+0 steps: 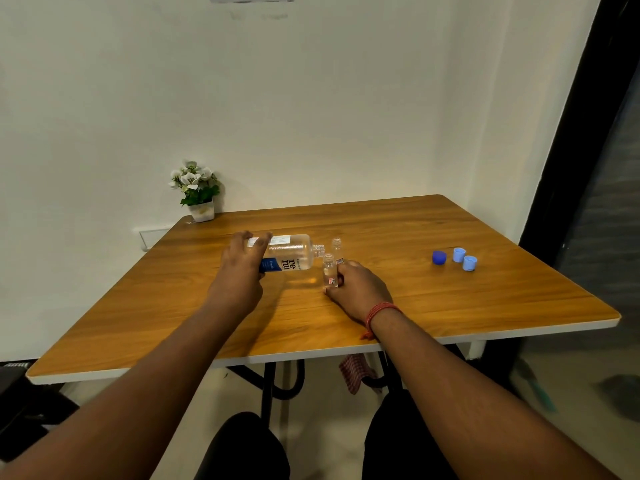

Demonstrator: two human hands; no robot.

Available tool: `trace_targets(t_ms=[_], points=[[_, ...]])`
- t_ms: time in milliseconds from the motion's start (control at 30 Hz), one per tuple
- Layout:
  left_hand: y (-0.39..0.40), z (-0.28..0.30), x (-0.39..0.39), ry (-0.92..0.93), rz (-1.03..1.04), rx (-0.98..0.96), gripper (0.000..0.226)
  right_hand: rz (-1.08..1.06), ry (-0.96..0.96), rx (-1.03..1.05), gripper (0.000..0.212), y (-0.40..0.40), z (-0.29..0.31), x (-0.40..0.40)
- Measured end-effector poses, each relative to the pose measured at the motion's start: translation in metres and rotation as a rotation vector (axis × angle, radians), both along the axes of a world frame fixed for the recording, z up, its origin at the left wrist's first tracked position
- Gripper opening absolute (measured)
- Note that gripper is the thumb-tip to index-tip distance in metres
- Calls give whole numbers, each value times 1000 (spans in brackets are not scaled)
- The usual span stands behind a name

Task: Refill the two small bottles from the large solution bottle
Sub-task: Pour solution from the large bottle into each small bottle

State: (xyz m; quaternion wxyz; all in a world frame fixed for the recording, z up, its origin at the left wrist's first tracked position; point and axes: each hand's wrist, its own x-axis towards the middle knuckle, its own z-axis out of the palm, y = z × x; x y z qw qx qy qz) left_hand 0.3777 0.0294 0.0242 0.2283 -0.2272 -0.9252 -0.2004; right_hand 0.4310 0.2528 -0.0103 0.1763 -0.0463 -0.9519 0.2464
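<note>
While uncapped, large solution bottle tipped in left grip, right grip around clear small bottle.

Clear, glossy plastic large bottle and two small bottles on a smooth wood-grain table — blue plastic caps matt, red thread wristband.

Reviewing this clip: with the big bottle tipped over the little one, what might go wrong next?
1. The large clear solution bottle, held nearly horizontal by the left hand, has a far wider mouth than the small clear bottle the right hand steadies; solution may spill onto the wooden table.
2. The second small bottle stands uncapped just behind; the pouring neck might knock it over.
</note>
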Motion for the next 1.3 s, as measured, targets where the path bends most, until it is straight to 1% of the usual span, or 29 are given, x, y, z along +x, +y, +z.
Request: trace_targets(t_ms=[333, 567, 800, 1100, 1300], points=[[-1, 1, -3, 26, -3, -23, 84, -12, 3, 10, 27, 0, -1, -1], [-2, 5, -3, 32, 0, -37, 83, -16, 7, 14, 23, 0, 0, 0], [-2, 8, -3, 57, -6, -55, 82, -21, 4, 31, 26, 0, -1, -1], [-2, 12, -6, 100, -6, -102, 83, -20, 17, 36, 24, 0, -1, 0], [-2, 14, -7, 113, -10, -117, 87, -28, 18, 39, 27, 0, -2, -2]])
